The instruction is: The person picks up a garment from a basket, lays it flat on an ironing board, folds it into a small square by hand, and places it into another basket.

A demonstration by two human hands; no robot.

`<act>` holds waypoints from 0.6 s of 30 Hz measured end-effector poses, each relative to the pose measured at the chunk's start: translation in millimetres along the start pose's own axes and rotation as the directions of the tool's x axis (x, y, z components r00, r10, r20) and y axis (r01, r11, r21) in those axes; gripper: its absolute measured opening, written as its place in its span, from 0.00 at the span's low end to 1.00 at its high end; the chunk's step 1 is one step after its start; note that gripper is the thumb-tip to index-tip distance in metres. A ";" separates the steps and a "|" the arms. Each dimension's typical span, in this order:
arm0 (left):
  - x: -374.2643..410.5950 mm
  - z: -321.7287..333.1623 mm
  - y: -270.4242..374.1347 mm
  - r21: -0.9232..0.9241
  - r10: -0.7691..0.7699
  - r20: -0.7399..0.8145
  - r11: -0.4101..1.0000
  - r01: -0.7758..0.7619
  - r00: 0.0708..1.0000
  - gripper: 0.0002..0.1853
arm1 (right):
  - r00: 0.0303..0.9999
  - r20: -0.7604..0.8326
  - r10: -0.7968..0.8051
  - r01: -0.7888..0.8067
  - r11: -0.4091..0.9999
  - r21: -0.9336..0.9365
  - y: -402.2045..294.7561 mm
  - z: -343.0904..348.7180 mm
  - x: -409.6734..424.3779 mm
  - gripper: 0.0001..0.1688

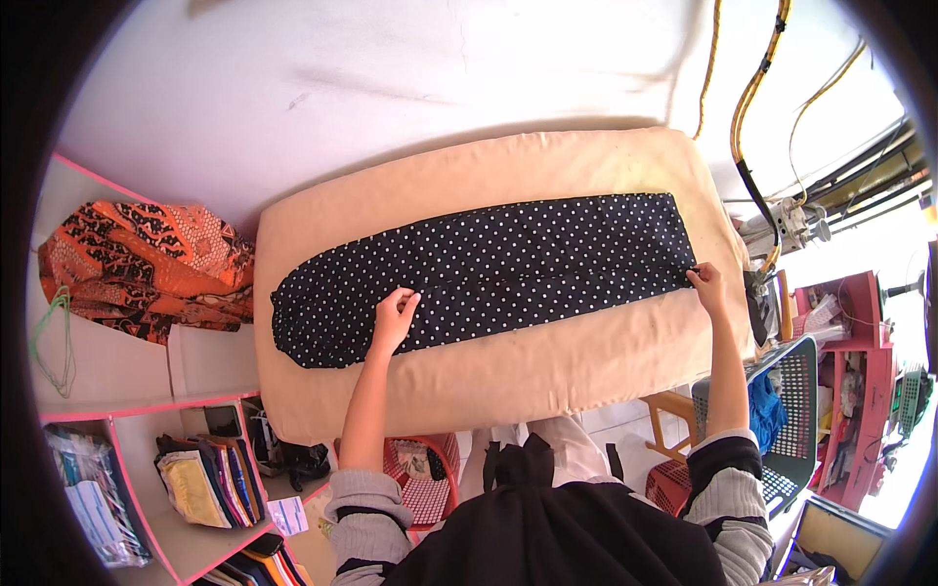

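A black garment with white polka dots [498, 256] lies lengthwise across a padded board covered in beige cloth [513, 373]. Its narrower gathered end is at the left, its straight edge at the right. My left hand [397, 315] rests on the fabric left of its middle, thumb and fingers closed together; whether cloth is pinched between them is hard to tell. At the near right corner of the garment, my right hand [705, 282] pinches the edge of the fabric between thumb and fingers.
Orange and black patterned cloth [161, 264] lies on the surface at the left, above shelves [183, 564] of folded clothes. Red plastic baskets [421, 480] stand below the board. A dark green basket with blue cloth [795, 410] is at the right. Yellow-black cables [755, 88] hang at the upper right.
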State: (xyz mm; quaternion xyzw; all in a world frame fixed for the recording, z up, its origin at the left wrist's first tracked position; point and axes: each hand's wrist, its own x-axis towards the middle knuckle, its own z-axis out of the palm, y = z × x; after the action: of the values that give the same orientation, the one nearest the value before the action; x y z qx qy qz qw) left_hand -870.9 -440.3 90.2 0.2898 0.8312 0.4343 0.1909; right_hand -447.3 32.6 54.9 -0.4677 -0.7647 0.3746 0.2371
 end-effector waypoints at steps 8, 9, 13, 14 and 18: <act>-21.8 -58.6 -8.9 0.223 -0.064 0.274 0.975 0.001 0.960 0.25 | 0.989 -0.137 -0.048 0.022 0.982 -0.186 -1.2 6.1 -4.4 0.09; -28.7 -75.7 -14.4 0.257 -0.085 0.309 0.966 0.003 0.947 0.25 | 0.989 -0.146 -0.037 0.010 0.984 -0.175 2.3 5.9 -3.3 0.09; -51.6 -139.5 -53.3 0.501 -0.185 0.279 0.865 0.022 0.942 0.21 | 0.977 -0.196 0.078 -0.074 0.997 0.027 21.1 12.9 12.3 0.09; -57.5 -154.6 -64.3 0.484 -0.154 0.242 0.875 0.018 0.958 0.20 | 0.976 -0.183 0.119 -0.105 0.991 0.081 21.6 14.9 16.3 0.10; -50.8 -170.9 -68.5 0.389 -0.235 0.169 0.908 0.154 0.957 0.14 | 0.954 -0.277 0.111 -0.054 0.977 0.205 17.2 14.1 14.0 0.09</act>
State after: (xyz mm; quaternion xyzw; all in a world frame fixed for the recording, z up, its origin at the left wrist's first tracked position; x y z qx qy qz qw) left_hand -951.2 -608.8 130.4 0.2805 0.8981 0.2141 0.2626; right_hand -454.4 45.0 32.9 -0.5233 -0.6615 0.3854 0.3741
